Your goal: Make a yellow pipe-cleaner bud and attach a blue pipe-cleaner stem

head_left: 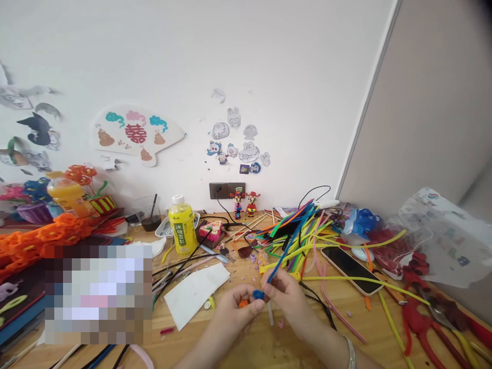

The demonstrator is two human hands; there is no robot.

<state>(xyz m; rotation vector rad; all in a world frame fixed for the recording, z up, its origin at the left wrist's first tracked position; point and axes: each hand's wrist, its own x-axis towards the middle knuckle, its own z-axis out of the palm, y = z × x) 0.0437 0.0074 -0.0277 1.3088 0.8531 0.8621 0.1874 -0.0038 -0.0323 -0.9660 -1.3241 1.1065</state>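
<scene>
My left hand (239, 310) is closed, its thumb and fingers pinching the small coiled end of a blue pipe cleaner (284, 253). A little orange piece (243, 303) shows within the curled fingers of that hand. My right hand (286, 296), a bracelet at its wrist, is also closed and pinches the same pipe cleaner beside the coil. From there the straight length runs up and to the right, toward a heap of coloured pipe cleaners (307, 236). Both hands are just above the wooden table (265, 353), close together.
White paper (198, 292) lies left of my hands, with a yellow drink bottle (183, 225) behind it. To the right are a phone (351, 270) and red-handled pliers (423, 328). Orange flower work (49, 238) stands at left. Two small figurines (238, 205) stand by the wall socket.
</scene>
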